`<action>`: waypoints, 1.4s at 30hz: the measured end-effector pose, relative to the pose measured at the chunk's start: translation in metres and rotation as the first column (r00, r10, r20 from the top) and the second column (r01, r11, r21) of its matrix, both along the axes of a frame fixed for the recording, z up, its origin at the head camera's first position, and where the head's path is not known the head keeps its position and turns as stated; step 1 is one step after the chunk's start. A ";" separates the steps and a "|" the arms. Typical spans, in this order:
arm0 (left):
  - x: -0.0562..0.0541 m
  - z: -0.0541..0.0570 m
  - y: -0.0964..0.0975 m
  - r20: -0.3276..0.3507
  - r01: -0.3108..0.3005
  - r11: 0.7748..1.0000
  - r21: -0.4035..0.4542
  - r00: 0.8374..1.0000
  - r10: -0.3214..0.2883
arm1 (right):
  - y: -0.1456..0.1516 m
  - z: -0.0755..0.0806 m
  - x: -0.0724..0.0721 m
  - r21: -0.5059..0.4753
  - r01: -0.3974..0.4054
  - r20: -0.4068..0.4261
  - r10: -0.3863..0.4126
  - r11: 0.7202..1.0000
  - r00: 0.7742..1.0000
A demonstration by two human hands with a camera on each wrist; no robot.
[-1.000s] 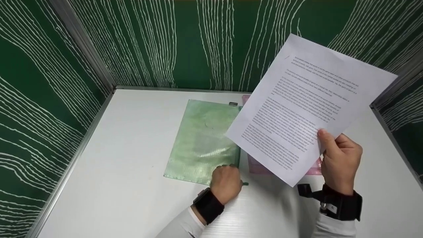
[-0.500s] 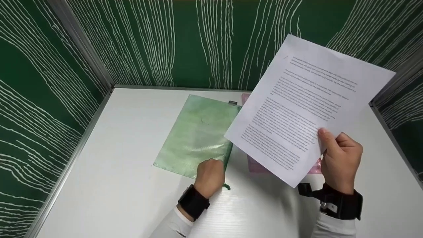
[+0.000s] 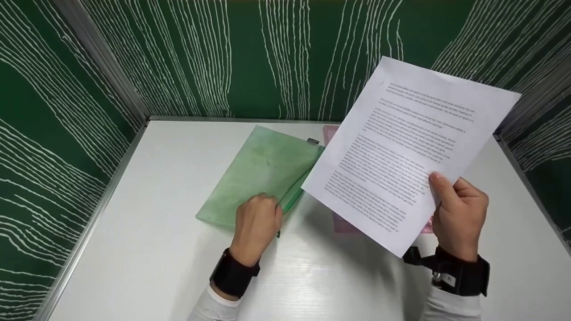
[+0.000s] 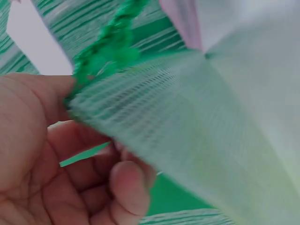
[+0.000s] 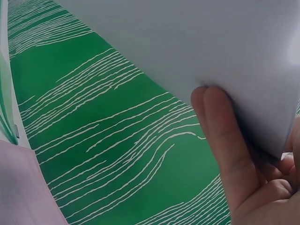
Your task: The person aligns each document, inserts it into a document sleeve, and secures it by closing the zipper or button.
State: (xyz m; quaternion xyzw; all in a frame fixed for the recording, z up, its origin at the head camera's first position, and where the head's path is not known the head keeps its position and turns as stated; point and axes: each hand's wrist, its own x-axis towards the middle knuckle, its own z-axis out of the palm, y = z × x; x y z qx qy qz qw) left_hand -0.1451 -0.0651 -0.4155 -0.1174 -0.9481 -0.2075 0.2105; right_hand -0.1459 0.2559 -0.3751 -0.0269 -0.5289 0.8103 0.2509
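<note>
My left hand (image 3: 258, 223) grips the near right corner of a translucent green zip pouch (image 3: 250, 174), with its fingers curled over the edge. The pouch lies slanted on the table, and its zip edge (image 3: 292, 196) bends up near the hand. In the left wrist view the mesh-patterned corner and bright green zip tape (image 4: 108, 47) show at my thumb. My right hand (image 3: 461, 211) pinches a printed sheet of paper (image 3: 383, 151), thumb in front, and holds it tilted in the air. Fingers (image 5: 220, 122) press the sheet's back in the right wrist view.
A pink pouch (image 3: 345, 225) lies on the white table (image 3: 147, 187), mostly hidden behind the sheet. A small dark tab (image 3: 312, 141) sits at the green pouch's far right corner. Green walls with white wavy lines (image 3: 285, 58) stand behind and at both sides.
My left hand has moved left and away from me, swinging the near end of the green pouch leftward and lifting its zip edge. The right hand and sheet have shifted only slightly.
</note>
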 end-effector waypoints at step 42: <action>0.016 0.028 -0.006 -0.311 -0.014 0.979 0.205 0.947 0.078 | 0.026 -0.002 -0.006 -0.125 -0.583 0.557 0.543 0.803 0.628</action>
